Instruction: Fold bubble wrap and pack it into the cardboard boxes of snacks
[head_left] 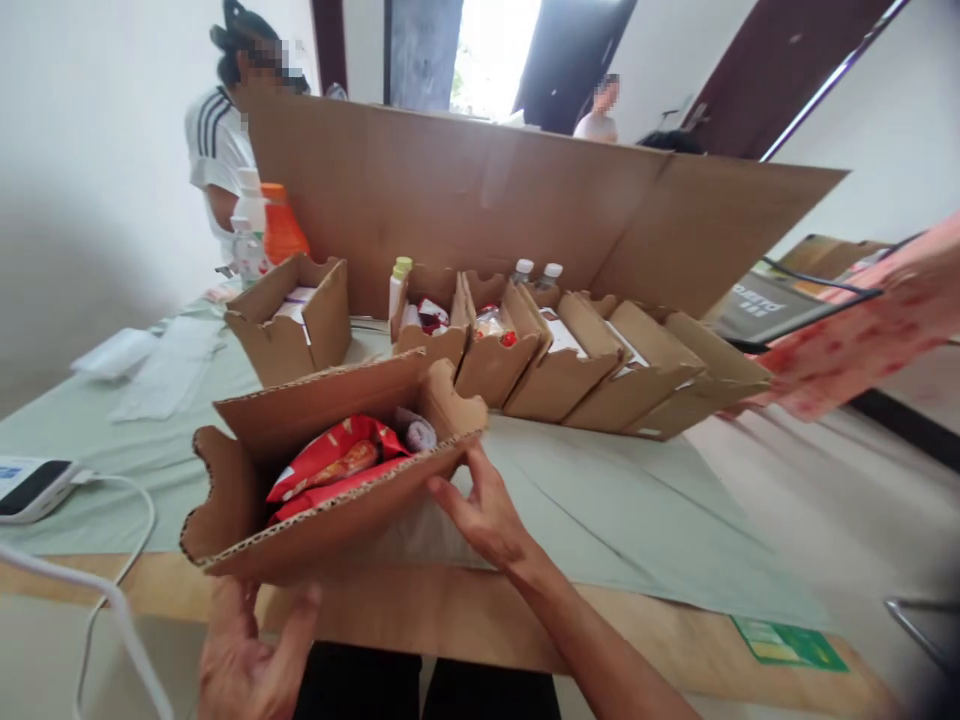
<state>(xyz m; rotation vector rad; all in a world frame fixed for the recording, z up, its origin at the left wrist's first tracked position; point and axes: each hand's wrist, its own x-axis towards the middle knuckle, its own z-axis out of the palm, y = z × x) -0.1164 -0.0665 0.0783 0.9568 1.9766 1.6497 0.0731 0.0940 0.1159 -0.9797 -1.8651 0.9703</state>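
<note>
A long open cardboard box [337,510] is tilted toward me over the front of the table. Inside it lie red snack packets [337,460] and a rolled grey cloth [416,430]. My left hand [255,650] supports the box from below at its near left corner, thumb apart and fingertips hidden beneath it. At the other end my right hand [484,510] grips the right side, its thumb on the front wall and its fingers partly hidden behind the corner.
Several cardboard boxes [502,375] with goods stand in a row behind, before a tall cardboard panel [465,190]. Another box [292,340], an orange bottle [283,225] and clear plastic bags [161,370] are at left. A white device [37,490] trails a cable. People are beyond.
</note>
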